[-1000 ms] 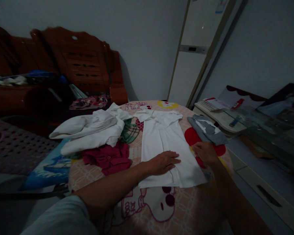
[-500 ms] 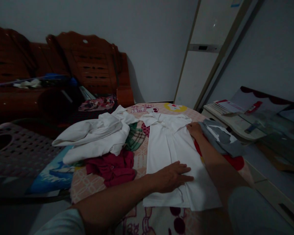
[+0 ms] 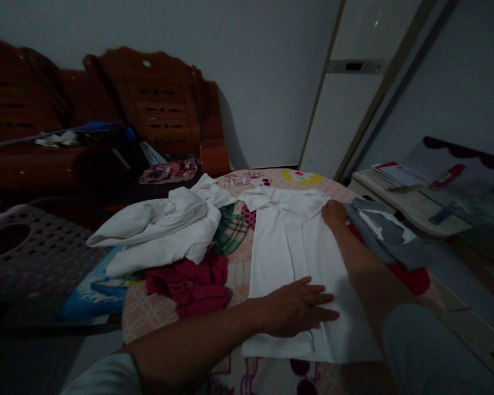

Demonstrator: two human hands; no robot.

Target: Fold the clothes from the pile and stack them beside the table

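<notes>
A white shirt [image 3: 274, 255] with a collar lies lengthwise on the patterned cloth, its hem toward me. My left hand [image 3: 294, 307] rests on its lower part, fingers stretched out and spread. At the shirt's upper right edge, near the sleeve, my right hand [image 3: 333, 213] is closed on the fabric; its fingertips are partly hidden. A folded grey garment [image 3: 389, 233] with a white print lies just right of that hand, on top of something red [image 3: 411, 278].
White clothes [image 3: 164, 230] are heaped on the left, over a dark red garment [image 3: 197, 285] and green plaid cloth [image 3: 230, 233]. A woven plastic chair [image 3: 53, 252] stands at far left, a wooden sofa [image 3: 160, 109] behind. A cabinet [image 3: 411, 203] with papers borders the right.
My right hand has closed more tightly at the shirt's upper right edge. My left hand's fingers have spread wider on the fabric. The view has shifted slightly.
</notes>
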